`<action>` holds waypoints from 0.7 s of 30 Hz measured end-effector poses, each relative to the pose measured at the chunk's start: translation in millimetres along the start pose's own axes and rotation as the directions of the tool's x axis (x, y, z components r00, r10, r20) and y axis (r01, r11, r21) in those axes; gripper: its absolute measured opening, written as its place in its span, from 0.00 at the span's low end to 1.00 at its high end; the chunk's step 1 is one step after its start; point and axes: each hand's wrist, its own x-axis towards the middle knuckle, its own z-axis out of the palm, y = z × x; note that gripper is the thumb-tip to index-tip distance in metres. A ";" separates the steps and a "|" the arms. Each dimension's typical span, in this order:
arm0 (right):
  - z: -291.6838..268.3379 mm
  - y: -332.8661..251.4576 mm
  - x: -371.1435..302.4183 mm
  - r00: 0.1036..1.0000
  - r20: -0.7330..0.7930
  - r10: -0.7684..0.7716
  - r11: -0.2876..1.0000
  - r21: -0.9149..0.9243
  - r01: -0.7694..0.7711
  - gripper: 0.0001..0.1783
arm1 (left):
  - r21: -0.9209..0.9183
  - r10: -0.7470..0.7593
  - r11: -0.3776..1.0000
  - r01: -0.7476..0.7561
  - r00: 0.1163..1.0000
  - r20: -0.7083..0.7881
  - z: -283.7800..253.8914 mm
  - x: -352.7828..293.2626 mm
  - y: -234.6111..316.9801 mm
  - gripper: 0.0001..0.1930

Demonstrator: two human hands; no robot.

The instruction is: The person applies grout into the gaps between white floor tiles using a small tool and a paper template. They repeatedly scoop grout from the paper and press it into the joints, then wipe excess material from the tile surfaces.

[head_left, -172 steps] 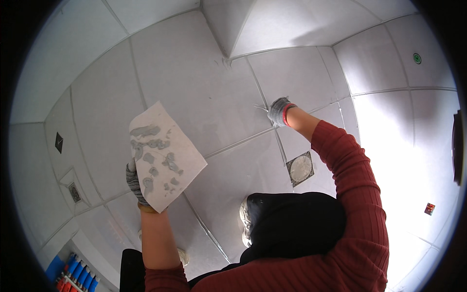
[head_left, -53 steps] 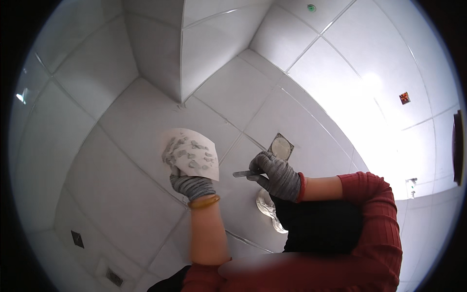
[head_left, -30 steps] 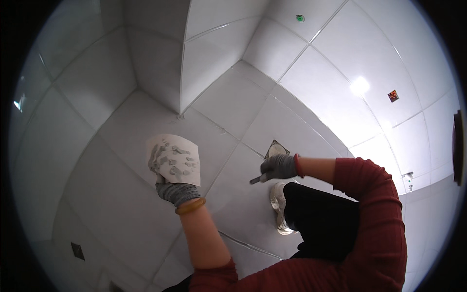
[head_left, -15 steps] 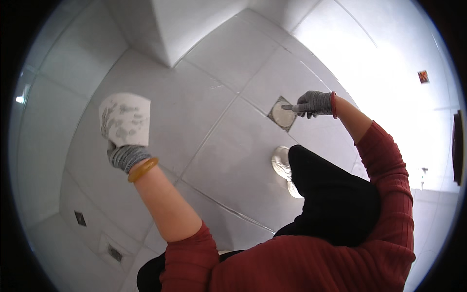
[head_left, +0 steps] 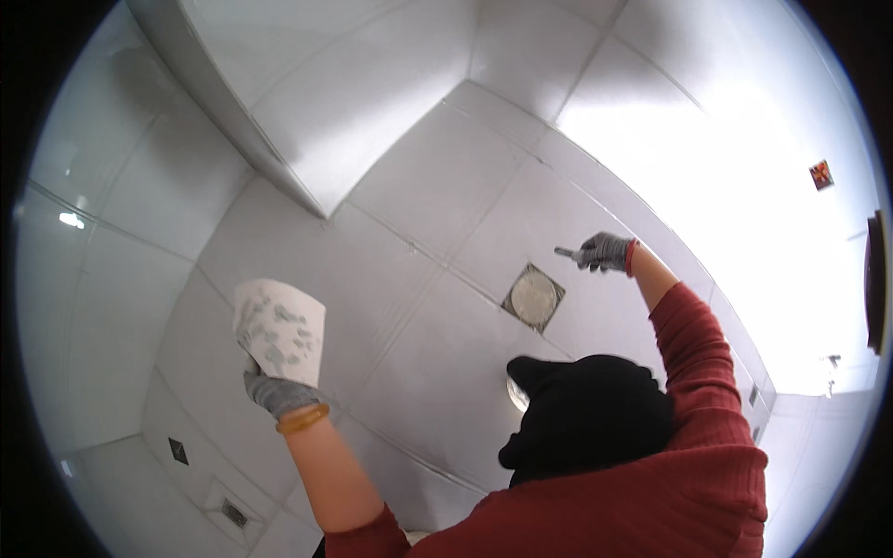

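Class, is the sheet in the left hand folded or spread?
Spread: the white sheet shows one broad, grey-smeared face, no fold visible.

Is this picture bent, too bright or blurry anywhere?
In the head view, fisheye distortion bows the edge of the floor; glare washes much of the right wall white; a bright spot shows on the left wall; the smeared sheet looks slightly soft.

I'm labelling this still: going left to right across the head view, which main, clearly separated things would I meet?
Small dark square → grey-smeared white sheet → square floor plate with pale round centre → gloved right hand → small red-orange square on the wall.
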 end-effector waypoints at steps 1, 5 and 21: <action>-1.9 -3.8 15.1 1.000 -0.022 0.018 1.000 -0.005 -0.018 0.26 | 0.009 0.008 1.000 -0.008 0.999 -0.034 4.9 -2.9 -3.0 0.29; -17.1 -46.1 61.3 0.982 -0.113 0.154 0.988 0.046 -0.150 0.26 | 0.196 0.052 0.980 -0.022 0.988 -0.148 24.9 -12.0 -2.1 0.30; -60.3 -43.1 186.8 0.970 -0.012 -0.244 0.912 -0.342 0.226 0.19 | 0.683 0.093 0.725 0.086 0.971 -0.221 127.3 -7.3 20.3 0.26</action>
